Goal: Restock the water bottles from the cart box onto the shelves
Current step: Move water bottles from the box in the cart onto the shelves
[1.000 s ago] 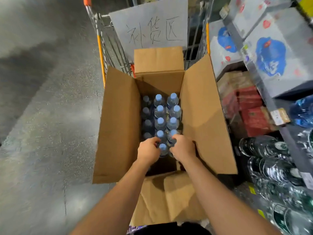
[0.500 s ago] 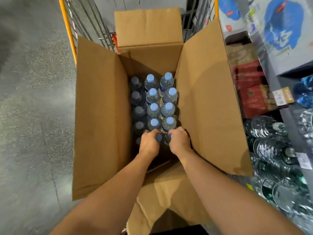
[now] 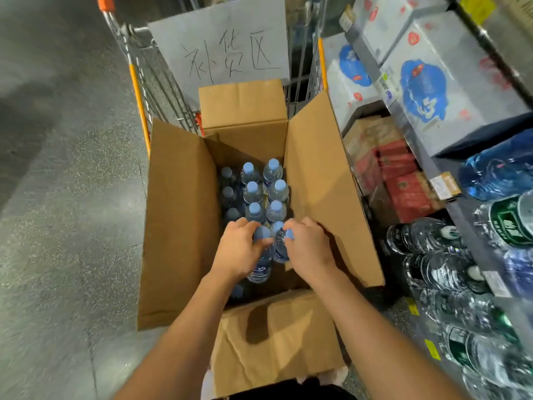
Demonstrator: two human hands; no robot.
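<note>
Two gripped bottles (image 3: 264, 261) — caps up

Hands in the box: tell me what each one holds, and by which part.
Left hand grips a water bottle by its capped neck; right hand grips another bottle likewise.

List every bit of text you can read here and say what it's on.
"补货区": handwritten on the grey paper sign at the far end of the cart.
Price tags on the shelf edge: too small to read.
White cartons and green bottle labels: print blurred, unreadable.
Water bottles in the box: labels unreadable.
</note>
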